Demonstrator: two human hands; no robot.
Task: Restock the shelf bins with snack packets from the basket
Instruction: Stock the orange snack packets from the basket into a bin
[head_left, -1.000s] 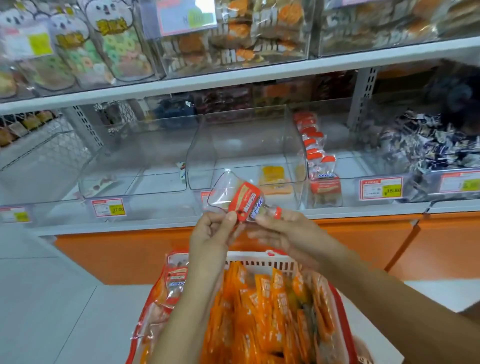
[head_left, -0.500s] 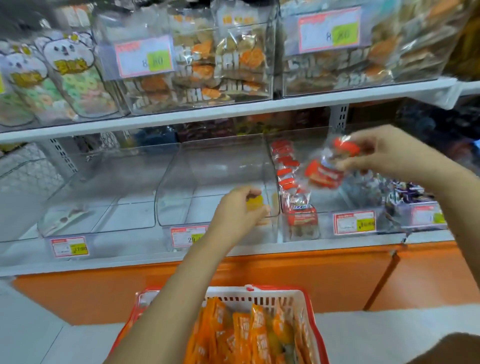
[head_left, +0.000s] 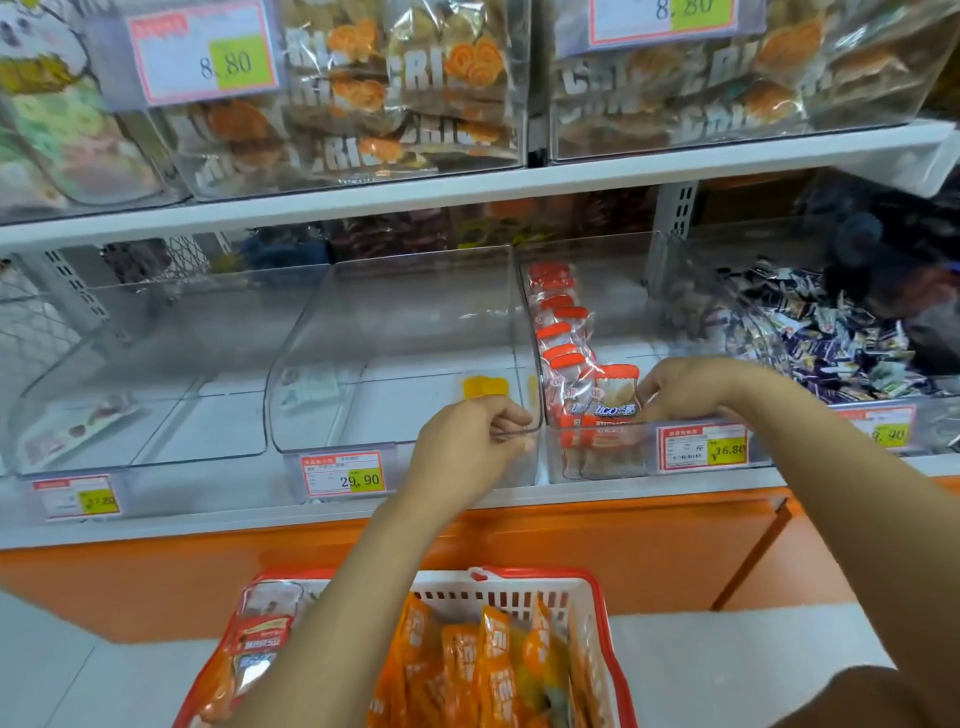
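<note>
Head view, shelf front. Right hand (head_left: 685, 389), centre right of the frame: fingers (head_left: 649, 387) curled and pinching the side of one snack packet (head_left: 615, 397), clear film with a red top band and a blue-lettered label. The packet stands upright at the front of the packet bin (head_left: 623, 467), first in a row of like red-topped packets (head_left: 558, 322) that runs toward the back along the bin's left wall. Left hand (head_left: 467, 441), centre of the frame: fingers (head_left: 511, 415) curled over the front right rim of the middle bin (head_left: 311, 364), gripping the clear plastic lip. This bin holds only a small yellow item (head_left: 485, 387) near its right wall. Price tags on the bin fronts: 29.90 (head_left: 343, 473) on the middle bin, 16.80 (head_left: 704, 447) on the packet bin. Left bin (head_left: 130, 364), clear, with a flat wrapper on its floor. Far right bin: loose purple-and-white wrapped sweets (head_left: 831, 332). Upper shelf, top of the frame: bagged biscuits (head_left: 415, 78) behind an 8.80 tag (head_left: 208, 52). Bottom centre: red basket (head_left: 597, 587) with white slotted walls, below both forearms, carrying upright orange packets (head_left: 483, 665) and, at its left edge, one red-labelled clear packet (head_left: 265, 634).
</note>
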